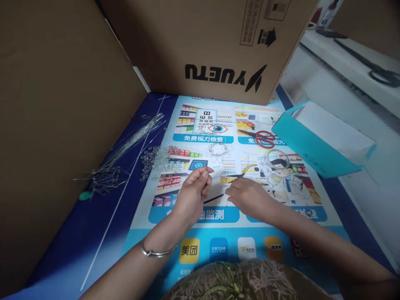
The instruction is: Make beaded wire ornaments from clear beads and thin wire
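My left hand (pixel 196 187) is closed in a pinch, thumb against the forefinger, over the printed sheet. My right hand (pixel 246 196) is beside it, fingertips pressed together and pointing left. Whatever either hand pinches is too fine to make out; faint thin lines show near the fingertips. Just beyond my right hand lie pliers (pixel 249 169) with yellow handles. A ring of clear beads on wire (pixel 218 151) rests farther away. To the left of my left hand is a loose heap of clear beads (pixel 156 162).
Red-handled scissors (pixel 265 139) lie near an open teal box (pixel 325 150) on the right. A clear round ring (pixel 278 159) is on the sheet. Bundled thin wires (pixel 134 141) lean at left. Large cardboard boxes (pixel 200 37) wall off the back and left.
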Motion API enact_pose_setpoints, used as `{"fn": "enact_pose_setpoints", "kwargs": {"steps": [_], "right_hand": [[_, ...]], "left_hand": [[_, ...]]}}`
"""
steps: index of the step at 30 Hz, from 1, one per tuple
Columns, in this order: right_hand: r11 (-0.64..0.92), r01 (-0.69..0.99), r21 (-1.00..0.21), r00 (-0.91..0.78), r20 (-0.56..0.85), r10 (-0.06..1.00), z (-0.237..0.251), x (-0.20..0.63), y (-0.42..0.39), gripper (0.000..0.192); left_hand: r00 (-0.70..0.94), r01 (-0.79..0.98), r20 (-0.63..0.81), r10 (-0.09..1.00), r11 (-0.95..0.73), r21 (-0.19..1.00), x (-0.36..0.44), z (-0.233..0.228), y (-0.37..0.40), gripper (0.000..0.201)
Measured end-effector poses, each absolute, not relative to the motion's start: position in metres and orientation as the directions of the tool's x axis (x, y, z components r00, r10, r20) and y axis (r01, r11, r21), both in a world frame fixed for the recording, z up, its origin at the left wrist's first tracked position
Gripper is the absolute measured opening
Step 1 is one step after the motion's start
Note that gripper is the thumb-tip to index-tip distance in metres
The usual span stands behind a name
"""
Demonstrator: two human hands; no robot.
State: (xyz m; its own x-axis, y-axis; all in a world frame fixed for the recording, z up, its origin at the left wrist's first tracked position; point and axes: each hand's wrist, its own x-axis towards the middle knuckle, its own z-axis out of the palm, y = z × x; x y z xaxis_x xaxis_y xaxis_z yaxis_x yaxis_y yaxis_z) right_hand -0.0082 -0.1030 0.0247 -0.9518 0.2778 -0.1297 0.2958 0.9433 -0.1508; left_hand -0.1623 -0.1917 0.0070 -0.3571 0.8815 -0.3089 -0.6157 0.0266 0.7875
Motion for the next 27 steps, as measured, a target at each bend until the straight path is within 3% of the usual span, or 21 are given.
{"fn": "enact_pose_setpoints", "kwargs": {"steps": [4,8,12,17,23,27], "right_hand": [[0.936,0.240,-0.259,-0.968,0.008,0.251,0.012,-0.007,-0.117,0.020],[0.820,0.267,-0.506,-0.897,0.181,0.403,-0.007,-0.005,-0.121,0.019],[0.690,0.224,-0.688,-0.804,0.270,0.530,-0.015,-0.004,-0.123,0.016],[0.551,0.250,-0.796,-0.774,0.178,0.608,-0.007,-0.003,-0.122,0.015],[0.451,0.241,-0.860,-0.826,0.062,0.560,-0.006,-0.005,-0.122,0.016],[0.363,0.258,-0.896,-0.810,0.005,0.587,-0.010,-0.005,-0.124,0.015]], "left_hand": [[-0.280,-0.741,-0.372,0.885,0.047,0.670,-0.157,-0.004,-0.198,0.017],[-0.202,-0.827,-0.402,0.893,0.064,0.559,-0.150,-0.010,-0.199,0.019],[-0.196,-0.845,-0.427,0.883,0.069,0.530,-0.145,-0.010,-0.199,0.018],[-0.277,-0.803,-0.390,0.878,0.011,0.596,-0.144,-0.008,-0.199,0.014],[-0.242,-0.749,-0.362,0.900,0.064,0.660,-0.140,-0.006,-0.201,0.014],[-0.224,-0.729,-0.362,0.905,0.091,0.678,-0.136,-0.003,-0.202,0.015]]}}
